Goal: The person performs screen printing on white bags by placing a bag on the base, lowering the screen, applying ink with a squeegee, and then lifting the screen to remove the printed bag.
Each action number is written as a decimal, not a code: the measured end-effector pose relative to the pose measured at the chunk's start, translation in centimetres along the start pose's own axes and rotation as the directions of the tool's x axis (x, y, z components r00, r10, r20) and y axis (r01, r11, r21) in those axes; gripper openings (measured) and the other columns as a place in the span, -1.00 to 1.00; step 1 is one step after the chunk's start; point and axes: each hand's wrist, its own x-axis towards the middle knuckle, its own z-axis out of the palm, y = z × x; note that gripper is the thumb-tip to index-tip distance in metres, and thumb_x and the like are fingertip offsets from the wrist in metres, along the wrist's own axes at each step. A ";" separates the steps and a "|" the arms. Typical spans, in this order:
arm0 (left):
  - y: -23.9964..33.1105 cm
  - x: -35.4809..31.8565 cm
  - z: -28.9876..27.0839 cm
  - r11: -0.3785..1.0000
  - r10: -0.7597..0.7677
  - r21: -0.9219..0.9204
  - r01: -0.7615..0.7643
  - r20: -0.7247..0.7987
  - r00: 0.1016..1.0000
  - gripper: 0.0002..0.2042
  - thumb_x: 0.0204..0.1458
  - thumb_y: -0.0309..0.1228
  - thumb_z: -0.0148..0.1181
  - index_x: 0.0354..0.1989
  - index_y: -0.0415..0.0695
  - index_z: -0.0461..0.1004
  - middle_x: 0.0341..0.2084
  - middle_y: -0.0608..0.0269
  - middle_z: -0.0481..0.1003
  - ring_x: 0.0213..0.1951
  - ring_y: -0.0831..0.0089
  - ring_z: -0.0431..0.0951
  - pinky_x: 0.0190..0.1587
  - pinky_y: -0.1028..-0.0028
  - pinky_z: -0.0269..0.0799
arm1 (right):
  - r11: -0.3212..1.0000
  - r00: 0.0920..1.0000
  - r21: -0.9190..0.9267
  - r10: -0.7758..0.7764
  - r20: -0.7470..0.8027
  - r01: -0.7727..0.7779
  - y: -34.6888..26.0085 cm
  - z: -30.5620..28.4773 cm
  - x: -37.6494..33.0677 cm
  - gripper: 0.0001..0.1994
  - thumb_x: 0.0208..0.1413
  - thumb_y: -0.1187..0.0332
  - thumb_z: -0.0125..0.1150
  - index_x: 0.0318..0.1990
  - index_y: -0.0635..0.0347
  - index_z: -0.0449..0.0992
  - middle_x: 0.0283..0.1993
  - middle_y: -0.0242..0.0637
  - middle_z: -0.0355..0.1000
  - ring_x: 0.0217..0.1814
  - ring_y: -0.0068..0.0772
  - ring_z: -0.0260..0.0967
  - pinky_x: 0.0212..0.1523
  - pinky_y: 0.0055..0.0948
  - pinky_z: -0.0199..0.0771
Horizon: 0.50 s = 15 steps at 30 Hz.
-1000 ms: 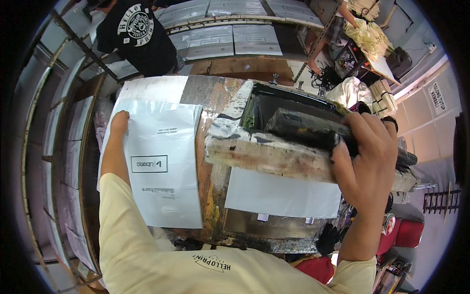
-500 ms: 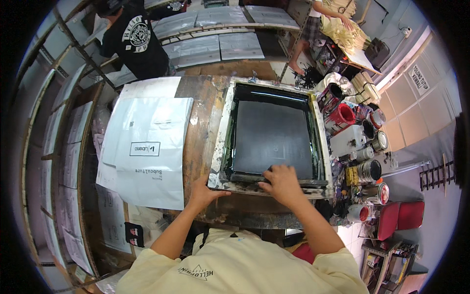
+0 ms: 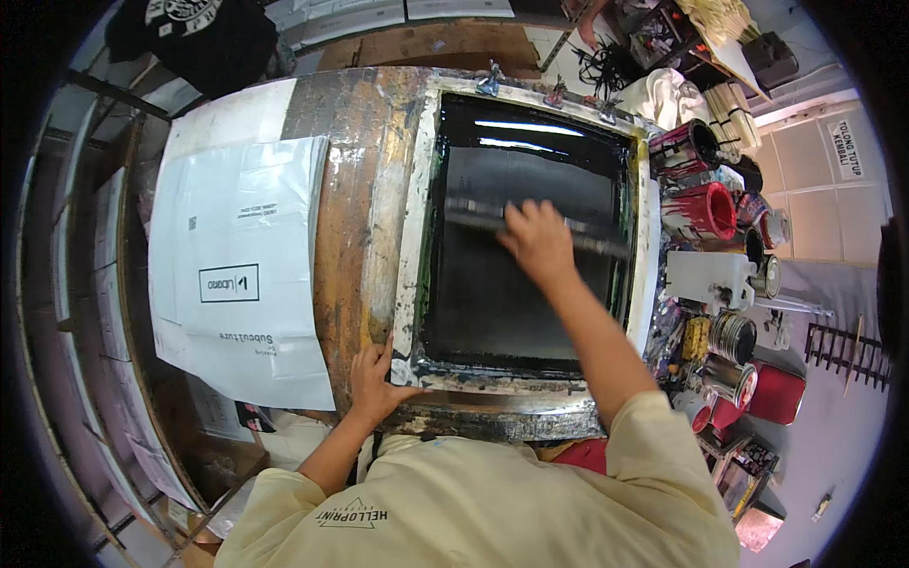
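Note:
A screen printing frame [image 3: 404, 284] with a white, ink-stained rim lies on the worktable, its mesh [image 3: 492, 322] dark with black ink. My right hand [image 3: 540, 241] is closed on a squeegee [image 3: 473, 210], blurred by motion, which lies across the upper half of the mesh. At the frame's near left corner, my left hand [image 3: 376, 386] grips the rim, its thumb along the near edge and its fingers up the left side. Left of the frame rests a stack of white plastic mailer bags [image 3: 237, 237] with dark print.
Hinge clamps [image 3: 490, 80] stand at the frame's far edge. Along the right are ink-smeared cans, a red bucket [image 3: 705, 210] and a white jug [image 3: 710, 276]. Racks [image 3: 121, 284] with white sheets line the left. A person in a black shirt [image 3: 204, 43] stands at the far left.
My right hand has pushed the squeegee from the near end of the mesh to its upper half. My left hand stays at the corner. The whole view has shifted.

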 end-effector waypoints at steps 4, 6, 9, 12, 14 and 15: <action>-0.1 0.2 -0.3 0.995 0.098 -0.007 -0.098 -0.063 0.993 0.23 -0.47 0.16 0.68 0.47 -0.22 0.32 -0.17 0.06 0.44 -0.12 0.08 0.46 -0.05 0.10 0.37 | 1.000 0.997 -0.014 -0.020 0.071 0.021 5.9 0.4 9.3 -0.66 0.17 0.02 0.36 -0.04 -0.02 0.56 -0.11 -0.25 0.52 0.00 -0.04 0.50 -0.10 -0.01 0.56; 0.1 -0.2 -0.8 0.996 0.034 -0.085 -0.034 0.003 0.999 0.23 -0.44 0.16 0.68 0.49 -0.21 0.28 -0.21 0.05 0.49 -0.15 0.07 0.50 -0.02 0.11 0.40 | 0.998 0.984 -0.007 -0.058 0.171 0.060 7.6 -0.9 12.8 -0.64 0.25 -0.06 0.26 -0.06 0.00 0.57 -0.11 -0.22 0.55 0.03 -0.04 0.54 -0.09 0.01 0.56; 0.9 -0.5 -1.1 0.955 -0.080 -0.276 0.108 0.111 0.991 0.24 -0.38 0.06 0.72 0.53 -0.23 0.19 -0.17 -0.04 0.63 -0.10 0.01 0.65 0.03 0.17 0.52 | 0.997 0.990 0.032 -0.070 0.119 0.066 9.4 -2.0 14.8 -0.60 0.29 -0.10 0.20 -0.08 0.04 0.57 -0.18 -0.19 0.58 0.01 -0.02 0.57 -0.08 0.00 0.57; 2.0 -0.2 -2.0 0.937 -0.084 -0.326 0.124 0.135 0.987 0.23 -0.36 -0.08 0.75 0.54 -0.24 0.15 -0.04 -0.12 0.65 -0.01 0.01 0.70 0.05 0.22 0.59 | 0.998 0.996 -0.044 -0.042 0.079 0.045 8.5 -1.0 10.9 -0.60 0.23 -0.05 0.30 -0.01 0.07 0.59 -0.20 -0.19 0.56 -0.06 0.01 0.56 -0.10 -0.04 0.57; 2.2 0.0 -2.3 0.913 -0.111 -0.379 0.150 0.123 0.986 0.01 -0.29 -0.26 0.73 0.42 -0.26 0.31 -0.10 0.04 0.69 -0.06 0.26 0.70 0.05 0.32 0.57 | 0.997 0.998 -0.078 -0.016 0.062 0.021 5.6 -1.4 7.5 -0.62 0.23 -0.10 0.27 -0.08 0.00 0.57 -0.13 -0.21 0.56 -0.05 -0.01 0.55 -0.12 0.01 0.59; 2.6 -0.2 -2.4 0.898 -0.120 -0.409 0.163 0.128 0.985 -0.09 -0.26 -0.35 0.72 0.35 -0.26 0.39 -0.12 0.11 0.70 -0.09 0.39 0.69 0.06 0.37 0.55 | 0.998 0.999 -0.062 -0.004 0.032 0.005 4.2 -1.4 4.7 -0.64 0.20 -0.06 0.32 -0.09 -0.01 0.57 -0.12 -0.22 0.55 -0.04 -0.02 0.54 -0.14 0.01 0.60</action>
